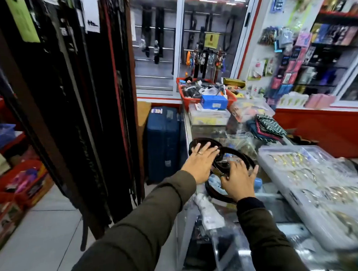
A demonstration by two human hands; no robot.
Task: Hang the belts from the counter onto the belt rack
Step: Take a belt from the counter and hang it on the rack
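Head view: both hands are over a loose pile of dark coiled belts (230, 157) lying on the glass desk (273, 211), near its left edge. Left hand (200, 161) is spread flat, fingers extended, palm down on the far-left coil; it grips nothing. Right hand (238, 181) lies on the nearer coils with fingers curled over them; whether it has closed on a belt cannot be told. Belt rack (73, 103) stands to the left of the desk, already full of hanging dark belts. Clear plastic tray (314, 192) of small metal items sits on the desk just right of the right hand. Blue suitcase (163, 143) stands on the floor between rack and desk.
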